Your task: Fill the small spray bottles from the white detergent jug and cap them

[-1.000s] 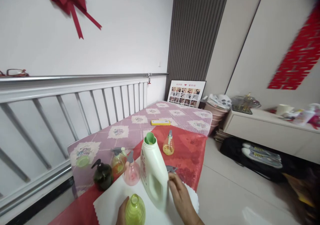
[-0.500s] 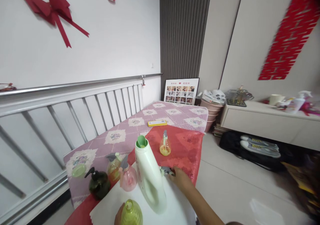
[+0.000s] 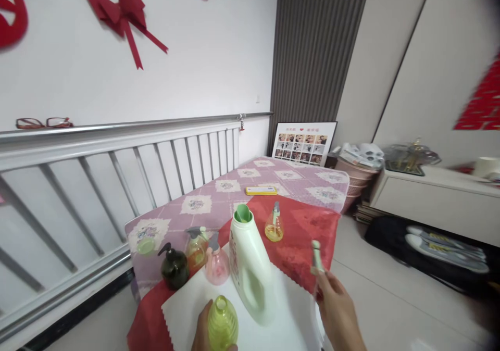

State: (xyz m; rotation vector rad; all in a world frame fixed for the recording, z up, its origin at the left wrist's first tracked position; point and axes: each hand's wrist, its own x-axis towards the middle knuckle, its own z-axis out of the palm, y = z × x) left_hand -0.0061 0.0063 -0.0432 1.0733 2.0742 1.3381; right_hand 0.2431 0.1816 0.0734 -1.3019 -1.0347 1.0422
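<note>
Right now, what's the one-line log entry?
left hand: holding yellow-green bottle; right hand: holding pale-green piece; white jug: upright on mat

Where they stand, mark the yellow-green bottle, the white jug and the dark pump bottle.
yellow-green bottle [image 3: 223,326]: head view, middle of its ribbed body
white jug [image 3: 249,256]: head view, on its body, between neck and handle
dark pump bottle [image 3: 175,270]: head view, its rounded body below the pump

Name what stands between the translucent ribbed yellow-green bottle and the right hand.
In the head view, a white plastic jug with a green mouth stands between the yellow-green bottle and the right hand.
</note>
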